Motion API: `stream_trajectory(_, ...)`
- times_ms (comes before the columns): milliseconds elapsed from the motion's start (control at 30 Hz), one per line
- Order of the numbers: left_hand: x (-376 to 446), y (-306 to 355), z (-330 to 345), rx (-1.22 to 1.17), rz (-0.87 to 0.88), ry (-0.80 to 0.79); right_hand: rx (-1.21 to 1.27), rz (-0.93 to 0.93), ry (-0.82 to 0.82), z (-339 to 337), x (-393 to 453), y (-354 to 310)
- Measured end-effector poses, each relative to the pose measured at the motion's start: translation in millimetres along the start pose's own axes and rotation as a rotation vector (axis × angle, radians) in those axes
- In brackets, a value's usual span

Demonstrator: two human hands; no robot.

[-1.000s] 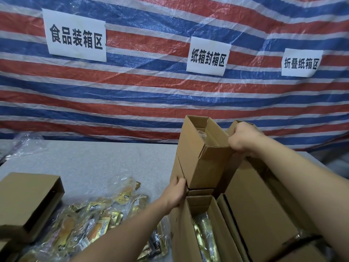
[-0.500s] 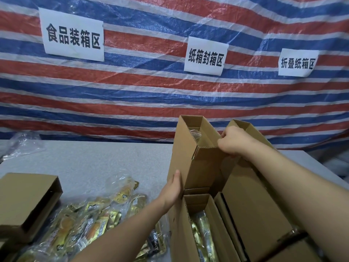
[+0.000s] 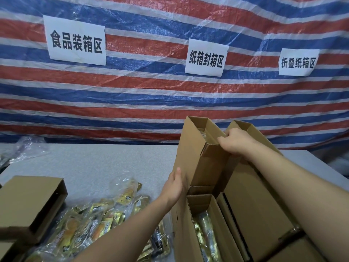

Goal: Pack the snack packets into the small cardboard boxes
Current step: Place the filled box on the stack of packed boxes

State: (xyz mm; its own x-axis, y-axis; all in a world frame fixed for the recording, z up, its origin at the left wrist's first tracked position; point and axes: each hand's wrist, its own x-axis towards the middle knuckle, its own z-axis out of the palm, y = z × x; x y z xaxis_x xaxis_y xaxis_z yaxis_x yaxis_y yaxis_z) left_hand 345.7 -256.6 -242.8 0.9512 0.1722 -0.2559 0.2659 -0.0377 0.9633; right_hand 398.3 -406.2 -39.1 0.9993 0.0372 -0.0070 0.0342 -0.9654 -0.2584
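Since a second ago the upright cardboard box (image 3: 200,154) right of centre has tipped straighter, and the right hand (image 3: 233,141) has slid leftward onto its top corner, fingers curled over the rim. The left hand (image 3: 174,186) lies flat against the box's lower left side, and a packet seems to sit inside. Loose snack packets (image 3: 98,224) lie heaped on the worktop (image 3: 98,163) at lower left, beside the left forearm.

three paper signs (image 3: 76,40), two hands (image 3: 174,188)
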Motion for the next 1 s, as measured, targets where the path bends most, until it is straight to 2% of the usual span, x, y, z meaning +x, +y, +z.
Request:
stream_trajectory(267, -12.9, -12.8, 1.1, 0.112, -0.006, -0.028, 0.034, 0.024, 0.018, -1.9, 2.8, 0.3)
stream_trajectory(467, -14.9, -27.9, -0.1, 0.118, -0.105, -0.040, 0.039, 0.001, 0.019, -3.1, 3.1, 2.0)
stream_trajectory(633, -13.8, -35.9, 0.4, -0.030, -0.285, -0.166, 0.073, 0.011, 0.004, -1.0, 4.7, 4.0)
stream_trajectory(733, -6.7, -49.6, -0.4, -0.115, -0.362, -0.179, 0.081, 0.045, -0.043, 1.4, 4.1, 4.6)
stream_trajectory(900, 5.3, -57.6, 10.3, -0.212, -0.351, -0.229, 0.027, -0.011, -0.076, -0.6, 2.5, 4.8)
stream_trajectory(1000, 13.5, -62.7, 18.7, -0.265, -0.345, -0.201, 0.016, -0.062, -0.086, -4.4, -0.2, -2.3)
